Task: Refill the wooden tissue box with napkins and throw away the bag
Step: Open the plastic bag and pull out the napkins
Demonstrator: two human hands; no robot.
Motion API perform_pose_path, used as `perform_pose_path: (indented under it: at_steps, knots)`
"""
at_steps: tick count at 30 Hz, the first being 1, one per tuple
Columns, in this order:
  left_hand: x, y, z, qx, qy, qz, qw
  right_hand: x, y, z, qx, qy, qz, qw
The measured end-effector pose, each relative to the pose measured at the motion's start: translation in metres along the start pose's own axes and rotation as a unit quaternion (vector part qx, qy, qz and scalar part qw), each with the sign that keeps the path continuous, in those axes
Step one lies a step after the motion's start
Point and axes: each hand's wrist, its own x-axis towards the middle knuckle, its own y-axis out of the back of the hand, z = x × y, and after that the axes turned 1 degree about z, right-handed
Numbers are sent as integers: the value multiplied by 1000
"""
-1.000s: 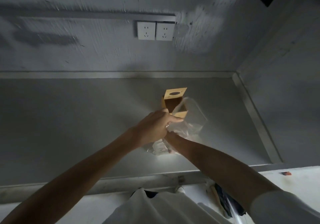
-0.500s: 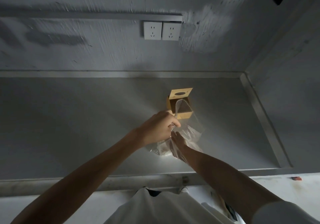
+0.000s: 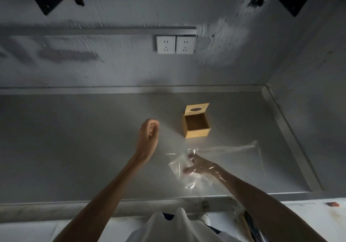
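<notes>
The wooden tissue box (image 3: 196,125) sits on the grey tabletop (image 3: 74,138), right of centre and toward the back wall. It is a small cube of pale, yellowish wood, its hinged lid (image 3: 197,108) flipped up at the back so the oval slot in it shows. The inside looks dark and bare from here; I can't make out any napkins in it.

Nearer the front edge, a clear plastic bag (image 3: 187,168) lies crumpled and glinting on the tabletop, with a long thin stretch of film trailing off to the right. The right hand (image 3: 198,167) is inside the bag, seen through the plastic, fingers curled on something pale inside; what exactly it grips is too blurred to tell.

The left hand (image 3: 148,137) is raised above the tabletop, left of the box and apart from it, fingers loosely curled in and holding nothing.

Two white wall sockets (image 3: 175,44) sit side by side on the wall behind.
</notes>
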Motion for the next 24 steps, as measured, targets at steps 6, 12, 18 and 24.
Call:
perform_pose_path:
  at_steps: [6, 12, 18, 24]
  knots:
    - [-20, -21, -15, -52, 210, -233, 948, -87, 38, -60, 289, 93, -54, 951]
    - [-27, -49, 35, -115, 193, -319, 921, -144, 62, -100, 375, 69, -193, 904]
    - [-23, -50, 80, -95, 144, -307, 936, -156, 60, -116, 445, 146, -63, 881]
    - [-11, -27, 77, -136, 206, -286, 926, -167, 69, -130, 427, 150, -113, 884]
